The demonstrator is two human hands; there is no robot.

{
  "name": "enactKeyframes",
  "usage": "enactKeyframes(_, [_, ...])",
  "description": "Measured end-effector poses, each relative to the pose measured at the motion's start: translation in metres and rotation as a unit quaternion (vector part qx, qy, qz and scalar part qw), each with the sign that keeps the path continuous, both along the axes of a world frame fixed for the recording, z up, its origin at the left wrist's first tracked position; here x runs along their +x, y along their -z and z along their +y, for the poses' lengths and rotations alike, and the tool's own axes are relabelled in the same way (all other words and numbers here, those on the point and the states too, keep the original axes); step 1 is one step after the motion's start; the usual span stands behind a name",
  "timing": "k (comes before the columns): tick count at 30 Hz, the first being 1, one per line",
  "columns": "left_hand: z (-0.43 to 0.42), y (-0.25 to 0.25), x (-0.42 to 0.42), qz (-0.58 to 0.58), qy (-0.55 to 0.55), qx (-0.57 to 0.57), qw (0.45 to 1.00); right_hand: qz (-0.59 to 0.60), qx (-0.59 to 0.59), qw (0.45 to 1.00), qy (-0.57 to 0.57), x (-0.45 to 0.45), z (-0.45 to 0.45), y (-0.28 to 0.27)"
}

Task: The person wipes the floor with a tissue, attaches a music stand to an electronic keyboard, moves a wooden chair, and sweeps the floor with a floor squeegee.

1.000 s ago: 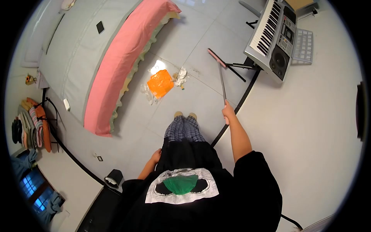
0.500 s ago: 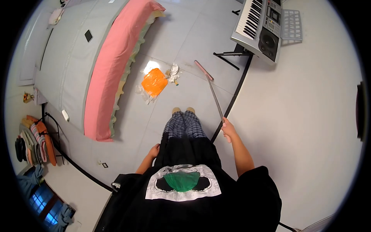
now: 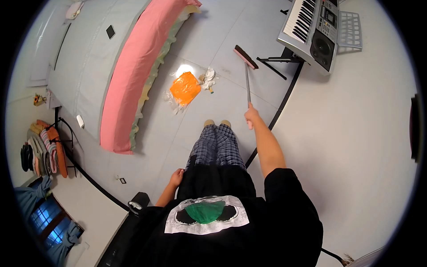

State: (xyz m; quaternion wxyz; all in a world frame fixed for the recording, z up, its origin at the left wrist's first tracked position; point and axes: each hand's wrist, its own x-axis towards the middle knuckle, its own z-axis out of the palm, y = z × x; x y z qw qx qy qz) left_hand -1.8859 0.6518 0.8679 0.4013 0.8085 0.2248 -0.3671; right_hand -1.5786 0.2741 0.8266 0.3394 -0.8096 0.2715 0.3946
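My right hand is closed around the handle end of a broom, arm stretched forward. The broom's pink head with dark bristles is tipped so its bristles show, near the keyboard stand; whether it touches the floor I cannot tell. Left of it on the floor lies an orange plastic bag, with clear crumpled plastic beside it and crumpled white scraps to its right. My left hand hangs by my hip against the black shirt, fingers curled; anything inside them is hidden.
A bed with a pink edge and a phone on it stands left. At upper right is an electronic keyboard on a black stand, by the wall. Folded clothes sit on a rack at lower left.
My right hand has moved forward and slightly left with the broom. The broom head has shifted away from me and turned, so its dark bristles now show. The left hand stays by my hip.
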Motion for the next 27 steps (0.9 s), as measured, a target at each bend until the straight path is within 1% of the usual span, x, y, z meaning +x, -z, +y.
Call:
enactKeyframes(1, [-0.001, 0.004, -0.01, -0.002, -0.012, 0.004, 1.0, -0.007, -0.026, 0.999, -0.043, -0.014, 0.007, 0.024])
enactKeyframes(4, [-0.003, 0.018, -0.031, -0.027, -0.028, 0.008, 0.999, -0.022, -0.052, 0.989, -0.134, -0.079, 0.012, 0.035])
enactKeyframes(5, [-0.003, 0.019, -0.033, -0.035, -0.041, 0.006, 0.999, -0.031, -0.054, 0.986, -0.157, -0.099, 0.009, 0.03])
enactKeyframes(7, [0.001, 0.02, -0.029, -0.03, -0.022, 0.015, 0.999, 0.02, -0.017, 0.989, -0.142, -0.13, 0.003, -0.002])
enactKeyframes(9, [0.009, 0.019, -0.023, -0.028, 0.0, 0.027, 0.999, -0.039, -0.032, 0.986, -0.161, -0.166, -0.005, -0.011])
enactKeyframes(10, [0.013, 0.02, -0.019, -0.017, 0.021, 0.031, 0.999, -0.042, -0.033, 0.986, -0.156, -0.178, -0.011, -0.016])
enactKeyframes(12, [0.021, 0.025, -0.01, -0.008, 0.047, 0.033, 0.998, -0.019, 0.034, 0.999, 0.002, -0.183, -0.014, -0.055])
enactKeyframes(13, [0.028, 0.025, -0.009, -0.011, 0.051, 0.02, 0.998, -0.018, 0.032, 0.999, 0.005, -0.188, -0.015, -0.063])
enactKeyframes(15, [0.041, 0.028, -0.011, -0.011, 0.059, 0.008, 0.998, -0.065, -0.005, 0.998, 0.027, -0.19, -0.013, -0.07])
enactKeyframes(16, [0.047, 0.03, -0.012, -0.03, 0.048, -0.005, 0.998, -0.057, -0.001, 0.996, 0.066, -0.184, -0.011, -0.073])
enactKeyframes(18, [0.059, 0.031, -0.018, -0.046, 0.038, -0.014, 0.998, -0.106, -0.024, 0.991, 0.082, -0.174, -0.022, -0.029])
enactKeyframes(19, [0.069, 0.027, -0.021, -0.045, 0.052, -0.02, 0.997, -0.108, -0.034, 0.989, 0.089, -0.166, -0.023, -0.012])
enactKeyframes(21, [0.083, 0.024, -0.03, -0.044, 0.064, -0.026, 0.997, -0.11, -0.045, 0.988, 0.097, -0.147, -0.019, 0.002])
enactKeyframes(23, [0.099, 0.021, -0.04, -0.026, 0.066, -0.018, 0.997, 0.008, -0.01, 0.991, 0.137, -0.138, -0.007, 0.007])
enactKeyframes(24, [0.099, 0.025, -0.041, -0.026, 0.069, -0.012, 0.997, 0.008, -0.005, 0.99, 0.14, -0.144, -0.004, 0.026])
enactKeyframes(26, [0.114, 0.019, -0.048, -0.023, 0.047, -0.02, 0.998, -0.005, -0.062, 0.996, 0.058, -0.168, 0.021, 0.036])
enactKeyframes(27, [0.121, 0.022, -0.052, -0.024, 0.05, -0.022, 0.998, 0.011, -0.035, 0.996, 0.078, -0.184, 0.034, 0.032])
